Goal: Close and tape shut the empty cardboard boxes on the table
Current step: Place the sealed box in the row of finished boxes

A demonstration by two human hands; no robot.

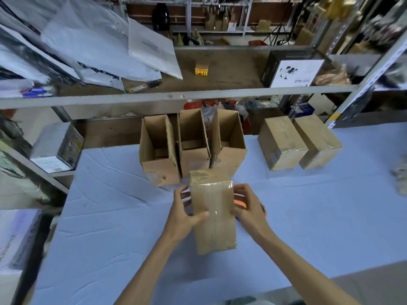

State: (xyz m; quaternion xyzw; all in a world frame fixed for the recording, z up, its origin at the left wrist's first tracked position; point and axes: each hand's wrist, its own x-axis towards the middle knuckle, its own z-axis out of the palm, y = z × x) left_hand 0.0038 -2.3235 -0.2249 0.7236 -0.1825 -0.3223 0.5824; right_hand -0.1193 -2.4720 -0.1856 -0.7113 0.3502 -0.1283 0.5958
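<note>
Cardboard box (212,216): near, taped; gripped probably to smooth tape.
Left hand (182,213): grasps left side.
Right hand (246,208): grasps right side.
Open boxes (193,159): far, waiting.

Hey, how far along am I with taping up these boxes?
Done: two closed boxes sit on the right of the table. In hand: the taped box, clear tape along its top seam, gripped by your left hand and right hand. Left: three open boxes behind it, flaps up, untaped.

Head-worn, forward-down, seemingly near table (110,205)
</note>
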